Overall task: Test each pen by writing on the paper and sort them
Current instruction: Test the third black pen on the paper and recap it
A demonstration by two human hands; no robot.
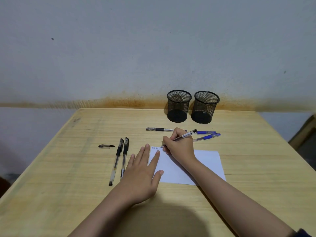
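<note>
My right hand point(179, 145) grips a clear pen point(185, 135) with its tip on the top left corner of the white paper point(205, 162), beside some small marks. My left hand point(143, 170) lies flat with spread fingers, pressing the paper's left edge. Two black-grip pens point(120, 158) lie side by side to the left, with a loose pen cap point(104, 146) further left. One black pen point(160, 129) lies behind my right hand. Two blue pens point(207, 135) lie to its right.
Two black mesh pen cups point(178, 106) point(205, 106) stand side by side at the back of the wooden table point(68, 168), against the wall. A dark wooden object point(306, 134) sits beyond the table's right edge.
</note>
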